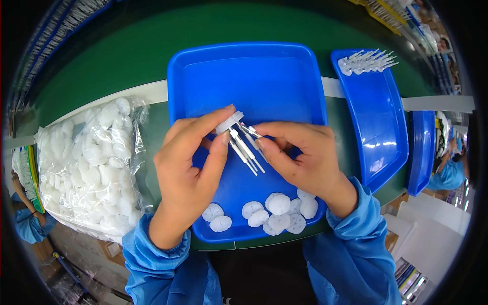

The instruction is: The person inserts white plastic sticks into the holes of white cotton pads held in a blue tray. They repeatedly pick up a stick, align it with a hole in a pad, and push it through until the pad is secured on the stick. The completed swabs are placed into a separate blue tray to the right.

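Note:
Above the middle of a blue tray [244,50], my left hand [190,162] pinches a white round plastic disc [230,122] by its edge, between thumb and fingers. Several thin white rods [244,147] stick out from the disc, pointing down and toward me. My right hand [300,152] pinches one slim white rod [252,131] between thumb and forefinger, close by the disc; whether its end sits in the disc I cannot tell. Loose white discs [278,204] lie in the near part of the tray, some overlapping.
A clear plastic bag full of white discs [91,168] lies left of the tray. To the right, a narrower blue tray [378,132] holds discs with rods [367,62] at its far end. Another blue tray [422,147] stands farther right. Other people in blue sleeves [450,170] show at both sides.

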Tool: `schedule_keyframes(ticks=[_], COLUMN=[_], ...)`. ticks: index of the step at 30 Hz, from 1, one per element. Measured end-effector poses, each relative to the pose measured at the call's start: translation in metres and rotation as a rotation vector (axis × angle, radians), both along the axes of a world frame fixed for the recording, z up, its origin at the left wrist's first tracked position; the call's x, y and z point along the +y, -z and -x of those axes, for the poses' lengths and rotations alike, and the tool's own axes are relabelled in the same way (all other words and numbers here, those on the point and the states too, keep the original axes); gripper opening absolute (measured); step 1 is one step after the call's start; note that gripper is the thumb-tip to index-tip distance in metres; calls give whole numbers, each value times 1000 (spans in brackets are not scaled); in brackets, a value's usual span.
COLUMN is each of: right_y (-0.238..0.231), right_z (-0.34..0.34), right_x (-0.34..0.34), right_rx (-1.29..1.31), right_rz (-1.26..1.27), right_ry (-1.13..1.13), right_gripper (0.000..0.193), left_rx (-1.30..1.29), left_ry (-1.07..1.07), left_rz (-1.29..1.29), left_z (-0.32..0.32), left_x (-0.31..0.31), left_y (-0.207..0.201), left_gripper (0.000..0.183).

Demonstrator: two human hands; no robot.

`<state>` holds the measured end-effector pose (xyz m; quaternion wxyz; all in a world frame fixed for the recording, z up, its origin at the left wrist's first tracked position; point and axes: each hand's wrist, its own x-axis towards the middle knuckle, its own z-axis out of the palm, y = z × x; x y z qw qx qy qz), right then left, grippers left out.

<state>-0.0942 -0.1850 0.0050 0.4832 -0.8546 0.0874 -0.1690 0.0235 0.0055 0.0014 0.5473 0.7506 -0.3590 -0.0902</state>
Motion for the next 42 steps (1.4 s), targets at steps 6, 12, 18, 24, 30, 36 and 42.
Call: schedule_keyframes(ticks=[6,12,18,24,30,36,42], right_y=[0,-4,11,9,5,13,2], right_z=[-1,-4,-9,-6,-6,-8,-3], right_x=[-3,0,-3,-2,-8,-8,-3], right_rx=[-28,43,-103,-186,-236,-354,-273], right_rz=[27,-20,160,541,550,571,523], right_ry=[-28,3,74,91,12,-20,38], right_gripper=[22,18,9,15,20,23,21], left_rx=[31,-97,-196,-295,-83,-12,290], left_ry=[-13,-50,-14,-7,-32,-29,-10], left_rz=[-26,-10,-85,-154,-132,-98,107], left_z=[1,1,2,8,10,19,13], left_x=[1,-6,-9,-7,-4,-4,-5], left_y=[-1,-2,-7,-7,-7,-7,-5], left_gripper=[28,35,36,36,33,32,35])
